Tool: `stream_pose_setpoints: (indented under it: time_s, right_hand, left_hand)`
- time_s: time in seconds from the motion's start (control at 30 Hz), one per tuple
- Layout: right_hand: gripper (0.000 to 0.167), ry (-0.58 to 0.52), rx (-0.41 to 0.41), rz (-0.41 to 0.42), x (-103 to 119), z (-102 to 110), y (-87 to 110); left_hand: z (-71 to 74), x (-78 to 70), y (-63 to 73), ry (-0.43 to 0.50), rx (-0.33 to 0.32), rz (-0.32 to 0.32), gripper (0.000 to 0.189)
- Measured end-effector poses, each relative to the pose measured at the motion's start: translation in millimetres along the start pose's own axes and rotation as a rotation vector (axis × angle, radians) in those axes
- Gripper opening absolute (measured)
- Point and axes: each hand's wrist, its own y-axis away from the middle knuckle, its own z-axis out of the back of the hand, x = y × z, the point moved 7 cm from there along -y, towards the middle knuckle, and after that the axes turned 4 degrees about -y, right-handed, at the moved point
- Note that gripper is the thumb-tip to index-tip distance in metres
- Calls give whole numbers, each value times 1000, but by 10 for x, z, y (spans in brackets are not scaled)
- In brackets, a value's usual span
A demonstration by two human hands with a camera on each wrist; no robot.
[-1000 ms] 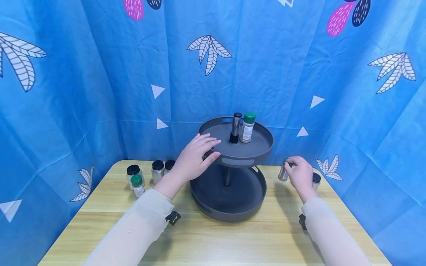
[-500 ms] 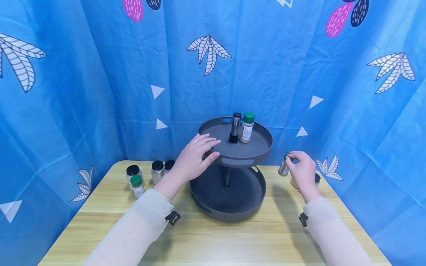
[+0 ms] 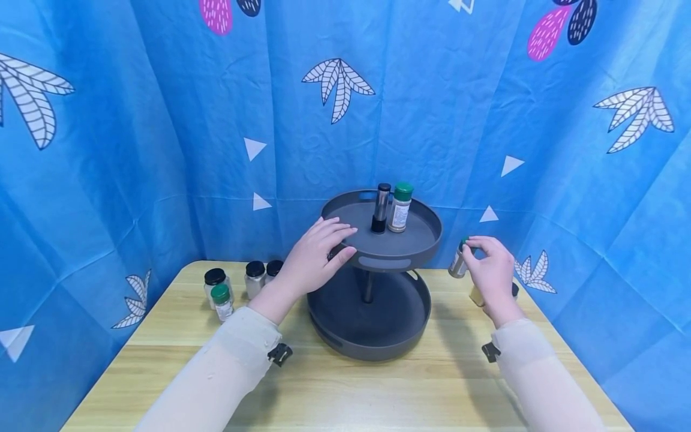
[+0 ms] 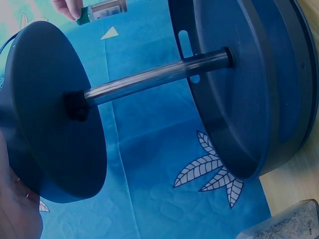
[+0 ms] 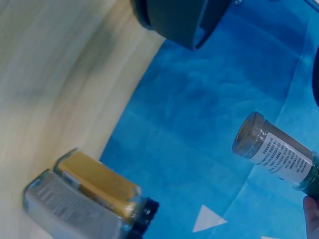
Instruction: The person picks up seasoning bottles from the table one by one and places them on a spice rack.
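My right hand (image 3: 491, 273) pinches a spice jar (image 3: 457, 262) by its green lid and holds it above the table, right of a dark grey two-tier tray (image 3: 372, 354). In the right wrist view, this spice jar (image 5: 279, 154) shows a white printed label and brownish contents. At the left rim of the upper tier rests my left hand (image 3: 318, 255), fingers spread over the edge. On that tier stand a slim black-capped bottle (image 3: 381, 209) and a green-lidded jar (image 3: 400, 208). The lower tier holds nothing in view.
Left of the tray stand several black-lidded jars (image 3: 255, 280) and a small green-lidded jar (image 3: 222, 302). Two more jars, one with yellow contents (image 5: 97, 184), stand by my right wrist. A blue curtain (image 3: 345, 120) hangs behind the wooden table (image 3: 345, 393).
My right hand has lifted the green-lidded spice jar up from near the table top. The left hand has stayed at the upper tier's rim.
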Motion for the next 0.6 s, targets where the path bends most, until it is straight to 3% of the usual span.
stream_pose_setpoints:
  time_s: [0.23, 0.6]
  right_hand:
    - [11, -21, -48, 25, 128, 87, -45]
    - [12, -85, -101, 65, 359, 228, -135]
  left_hand:
    - [-7, -2, 1, -5, 8, 8, 54]
    - [0, -7, 0, 2, 6, 2, 62]
